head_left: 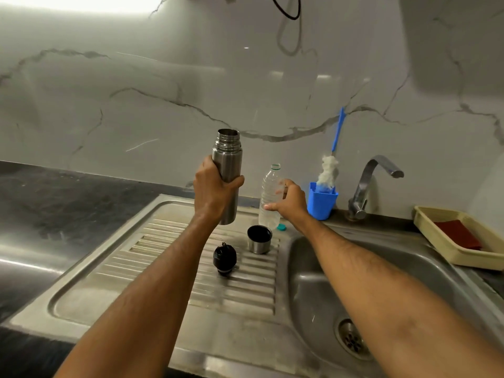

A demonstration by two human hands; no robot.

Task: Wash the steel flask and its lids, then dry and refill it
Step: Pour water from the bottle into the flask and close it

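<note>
Steel flask (227, 170): upright, uncapped, above the drainboard (114, 271).
Left hand (214, 190): fingers wrapped around flask.
Right hand (290, 200): fingers spread at the plastic bottle (270, 195); contact unclear.

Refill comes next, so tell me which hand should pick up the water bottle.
The right hand. Its open fingers already flank the uncapped plastic water bottle, while the left hand grips the open steel flask upright above the drainboard.
</note>
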